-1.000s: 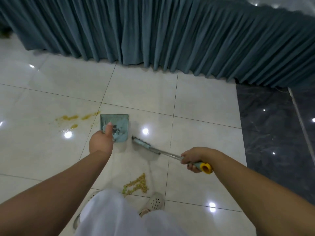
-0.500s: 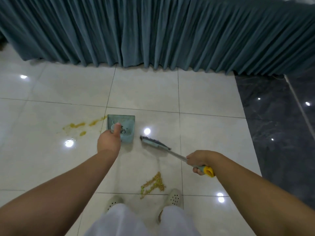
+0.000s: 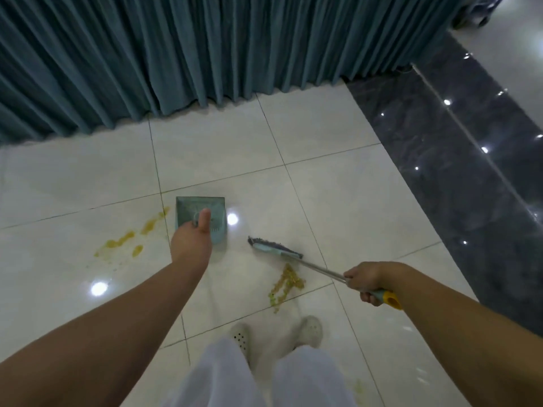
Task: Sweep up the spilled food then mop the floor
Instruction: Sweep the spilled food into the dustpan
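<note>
My left hand (image 3: 191,245) reaches forward with the arm nearly straight, fist closed on the dustpan (image 3: 201,218) handle, thumb pointing up along it; the pan hangs over the pale floor tiles (image 3: 338,186). My right hand (image 3: 368,280) is curled tight round the broom (image 3: 276,249) handle near its yellow end, forearm angled inward, the brush head low and just beside the pile of spilled food (image 3: 286,284). That pile lies ahead of my shoes (image 3: 311,330). A yellow smear (image 3: 129,239) stains the tiles left of the dustpan. A teal curtain (image 3: 205,48) hangs beyond.
</note>
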`<state>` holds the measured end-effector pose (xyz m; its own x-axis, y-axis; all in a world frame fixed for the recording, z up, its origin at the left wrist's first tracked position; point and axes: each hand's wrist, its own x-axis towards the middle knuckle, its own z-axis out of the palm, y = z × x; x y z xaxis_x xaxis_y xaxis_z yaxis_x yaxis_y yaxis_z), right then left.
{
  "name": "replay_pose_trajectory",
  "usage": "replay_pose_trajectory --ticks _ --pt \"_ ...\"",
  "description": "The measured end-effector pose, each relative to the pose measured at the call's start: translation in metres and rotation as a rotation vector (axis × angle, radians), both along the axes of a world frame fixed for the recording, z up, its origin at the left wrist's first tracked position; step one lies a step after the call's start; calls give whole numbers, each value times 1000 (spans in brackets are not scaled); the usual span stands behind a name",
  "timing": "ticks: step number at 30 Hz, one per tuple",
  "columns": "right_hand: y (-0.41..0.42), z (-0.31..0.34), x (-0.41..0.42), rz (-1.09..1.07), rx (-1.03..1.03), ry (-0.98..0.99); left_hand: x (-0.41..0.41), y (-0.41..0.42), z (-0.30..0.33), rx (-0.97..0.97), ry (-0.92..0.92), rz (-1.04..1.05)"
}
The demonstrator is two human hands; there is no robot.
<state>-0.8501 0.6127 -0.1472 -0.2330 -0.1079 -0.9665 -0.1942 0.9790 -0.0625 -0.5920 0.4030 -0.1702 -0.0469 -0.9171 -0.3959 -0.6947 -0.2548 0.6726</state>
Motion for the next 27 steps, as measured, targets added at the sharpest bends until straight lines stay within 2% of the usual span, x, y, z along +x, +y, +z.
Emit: replay_pose_trajectory --ticks 11,16,22,27 --pt "91 18 47 -113 -15 -7 12 55 -4 22 9 -190" --pt "132 20 50 -196 -78 62 20 81 0 27 26 -225" --pt "151 -10 70 -375 -138 94 46 117 -8 35 42 -268" --pt "170 -51 111 -498 -94 52 80 144 -15 33 15 -299"
